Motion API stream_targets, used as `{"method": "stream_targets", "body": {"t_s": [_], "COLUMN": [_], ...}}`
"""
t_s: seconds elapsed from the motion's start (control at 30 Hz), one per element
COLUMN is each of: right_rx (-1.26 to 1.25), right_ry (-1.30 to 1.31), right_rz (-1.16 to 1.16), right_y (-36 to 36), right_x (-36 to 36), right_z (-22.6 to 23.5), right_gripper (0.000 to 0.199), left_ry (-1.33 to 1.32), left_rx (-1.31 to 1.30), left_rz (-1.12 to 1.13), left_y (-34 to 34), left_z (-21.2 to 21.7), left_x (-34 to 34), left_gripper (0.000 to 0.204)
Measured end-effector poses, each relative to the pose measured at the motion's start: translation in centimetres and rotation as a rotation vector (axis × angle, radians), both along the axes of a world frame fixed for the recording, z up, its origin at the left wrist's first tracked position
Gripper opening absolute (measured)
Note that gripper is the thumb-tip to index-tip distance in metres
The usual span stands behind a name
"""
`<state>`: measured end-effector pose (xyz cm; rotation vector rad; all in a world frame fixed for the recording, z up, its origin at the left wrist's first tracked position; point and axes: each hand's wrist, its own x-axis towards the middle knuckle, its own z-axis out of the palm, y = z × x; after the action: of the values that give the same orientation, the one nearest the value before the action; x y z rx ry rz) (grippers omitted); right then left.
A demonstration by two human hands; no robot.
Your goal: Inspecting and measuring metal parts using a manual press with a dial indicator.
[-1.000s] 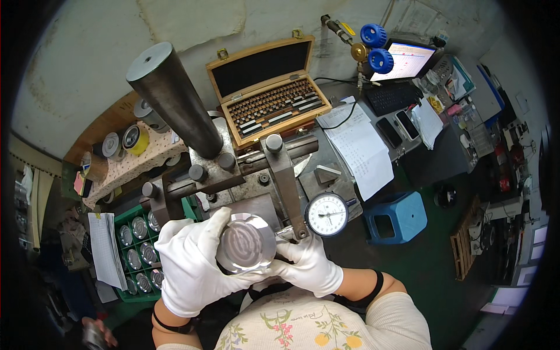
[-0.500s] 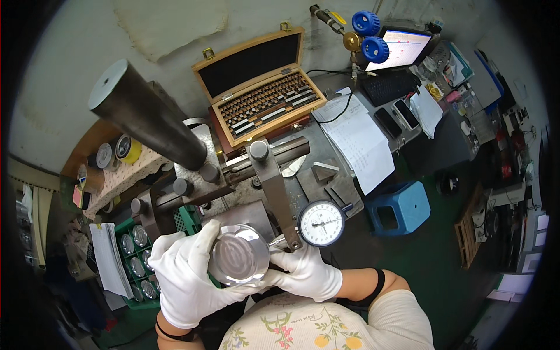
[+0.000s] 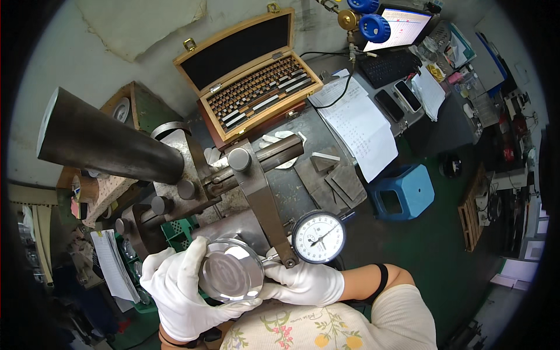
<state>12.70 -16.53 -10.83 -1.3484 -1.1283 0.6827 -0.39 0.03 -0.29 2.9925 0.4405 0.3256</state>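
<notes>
A shiny round metal part (image 3: 232, 272), its flat face marked with rings and turned up toward me, sits against the front of a measuring stand (image 3: 256, 195). My left hand (image 3: 184, 286), in a white glove, wraps the part's left side, with the thumb along its lower rim. My right hand (image 3: 303, 282), also gloved, grips its right side; some of those fingers are hidden behind the part and the stand's arm. A dial gauge (image 3: 318, 237) is clamped to that arm, its stem reaching toward the part's right rim just above my right hand.
A thick steel column (image 3: 111, 140) leans in at the left. Behind the stand is an open wooden case of gauge blocks (image 3: 256, 96). Papers (image 3: 361, 134) and two phones (image 3: 398, 104) lie to the right, above a blue stool (image 3: 402, 192). A green divided crate (image 3: 178, 233) is at the left.
My view has shifted, so the stand and hands appear further left. The dial's needle has swung from pointing right to pointing up and right. Both hands still hold the metal part.
</notes>
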Motion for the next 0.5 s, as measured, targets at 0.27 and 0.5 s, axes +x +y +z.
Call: {"method": "stream_targets", "body": {"t_s": [0.27, 0.5], "right_rx": [0.052, -0.062], "right_ry": [0.045, -0.045], "right_rz": [0.065, 0.046], "right_y": [0.0, -0.2], "right_x": [0.8, 1.3], "right_z": [0.5, 2.0], "right_gripper": [0.037, 0.032], "left_ry": [-0.049, -0.048], "left_rx": [-0.025, -0.03], "left_rz": [-0.026, -0.016], "left_y": [0.1, 0.1], "left_z": [-0.1, -0.2], "left_x": [-0.1, -0.1], "left_gripper": [0.109, 0.109]}}
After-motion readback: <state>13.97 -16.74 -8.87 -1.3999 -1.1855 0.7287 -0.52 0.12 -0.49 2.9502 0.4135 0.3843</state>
